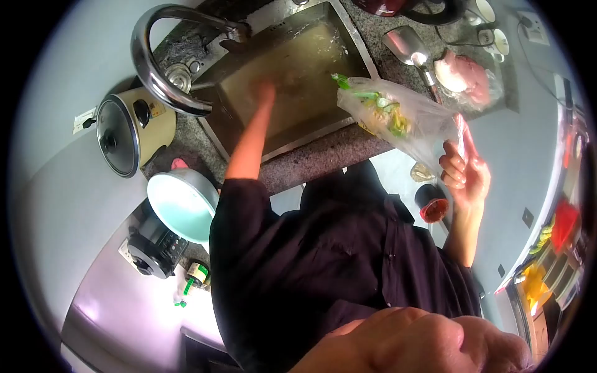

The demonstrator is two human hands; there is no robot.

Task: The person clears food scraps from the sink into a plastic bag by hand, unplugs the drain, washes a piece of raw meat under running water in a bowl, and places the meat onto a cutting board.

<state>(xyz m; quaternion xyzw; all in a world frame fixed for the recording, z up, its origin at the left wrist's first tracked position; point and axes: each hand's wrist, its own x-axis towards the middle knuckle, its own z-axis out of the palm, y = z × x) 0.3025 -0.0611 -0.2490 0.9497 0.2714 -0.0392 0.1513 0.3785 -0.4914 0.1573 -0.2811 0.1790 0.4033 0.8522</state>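
the left arm runs forward from a dark sleeve, nearly straight, over the counter (311, 163) edge into the sink (359, 40), where the left hand (265, 90) is blurred over or in cloudy water (298, 74); whether its fingers are spread or curled can't be made out. the right forearm is raised out to the side, its right hand (463, 169) upright with fingers curled and clamped on the gathered end of a clear plastic bag (429, 121). green and yellow pieces (390, 115) fill the bag's other end, which overlaps the sink's near right corner in view. the curved faucet (142, 56) bounds the left hand's room on the left, while bare water spreads to its right. a spatula (404, 45) lies beyond the bag, beside the sink rim.
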